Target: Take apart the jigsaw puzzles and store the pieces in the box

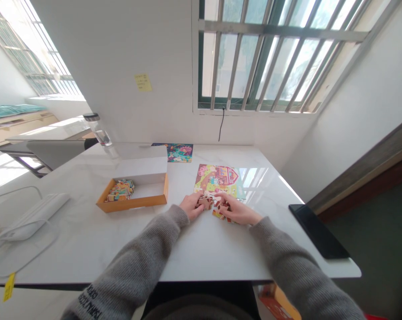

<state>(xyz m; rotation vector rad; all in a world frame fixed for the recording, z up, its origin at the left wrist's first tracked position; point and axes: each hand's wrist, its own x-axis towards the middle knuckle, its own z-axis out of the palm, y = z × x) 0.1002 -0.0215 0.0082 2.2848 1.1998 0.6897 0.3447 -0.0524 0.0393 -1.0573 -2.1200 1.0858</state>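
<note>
The left hand (191, 205) pinches a brown jigsaw piece (205, 202) between its fingertips and keeps it low at the near edge of the colourful puzzle board (217, 178), probably so the piece can be matched against its neighbours. The right hand (236, 211) lies flat with loose fingers on the pieces at the near right corner of the board, seemingly to hold them steady. The orange cardboard box (134, 203) with more loose pieces stands just left of the hands on the white table (194, 249), within easy reach.
</note>
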